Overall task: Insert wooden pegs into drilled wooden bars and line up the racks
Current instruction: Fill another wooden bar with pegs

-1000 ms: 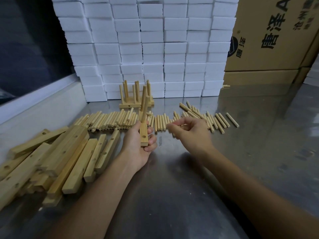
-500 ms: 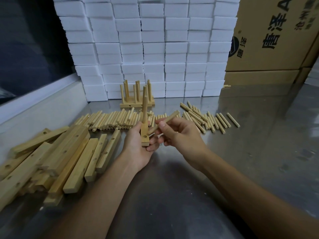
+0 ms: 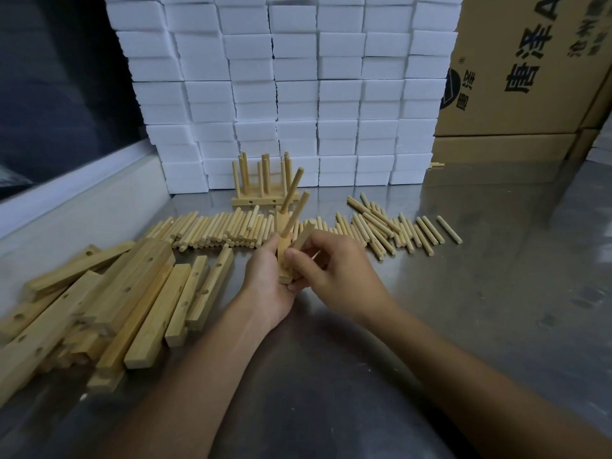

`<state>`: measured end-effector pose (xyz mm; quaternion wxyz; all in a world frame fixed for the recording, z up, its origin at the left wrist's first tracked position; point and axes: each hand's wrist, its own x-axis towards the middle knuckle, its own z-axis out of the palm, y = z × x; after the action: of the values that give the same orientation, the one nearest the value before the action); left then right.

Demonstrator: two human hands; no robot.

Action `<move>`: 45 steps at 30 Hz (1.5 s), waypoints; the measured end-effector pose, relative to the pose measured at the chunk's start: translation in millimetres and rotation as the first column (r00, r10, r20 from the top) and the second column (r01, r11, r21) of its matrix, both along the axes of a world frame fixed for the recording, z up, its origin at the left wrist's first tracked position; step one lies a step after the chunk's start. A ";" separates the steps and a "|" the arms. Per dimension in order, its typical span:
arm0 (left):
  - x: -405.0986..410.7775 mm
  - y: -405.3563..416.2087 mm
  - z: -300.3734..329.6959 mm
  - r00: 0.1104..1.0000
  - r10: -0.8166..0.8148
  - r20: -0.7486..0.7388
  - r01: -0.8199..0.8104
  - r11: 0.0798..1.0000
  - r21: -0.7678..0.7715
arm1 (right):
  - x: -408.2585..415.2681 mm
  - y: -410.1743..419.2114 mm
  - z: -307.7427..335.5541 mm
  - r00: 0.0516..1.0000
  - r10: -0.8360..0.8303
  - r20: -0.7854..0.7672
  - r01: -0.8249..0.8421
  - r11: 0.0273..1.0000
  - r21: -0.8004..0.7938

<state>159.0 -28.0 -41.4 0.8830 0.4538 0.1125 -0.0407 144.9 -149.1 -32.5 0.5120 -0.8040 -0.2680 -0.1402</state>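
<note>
Centrally, two upright pegs [image 3: 290, 190] in hand-held drilled bar [image 3: 282, 256].

Pegs [image 3: 390, 226], bars [image 3: 145, 293]: pale matt wood; table [image 3: 496, 260]: glossy steel.

View from my head, down over the table [image 3: 496, 293].
One wide-angle camera faces forward and down, close above my forearms; the foam blocks [image 3: 298, 94] and carton [image 3: 530, 61] at the table's far edge fill the top of the frame.
</note>
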 end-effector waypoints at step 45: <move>2.9 -1.7 -4.2 0.991 -0.011 0.133 0.014 1.000 -0.021 | 21.8 -22.4 -11.3 0.973 -0.196 -0.125 0.209 0.973 0.099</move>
<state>162.0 -29.7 -45.6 0.8932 0.4466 0.0500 -0.0173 166.7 -171.5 -43.8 0.5535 -0.8041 -0.1464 -0.1599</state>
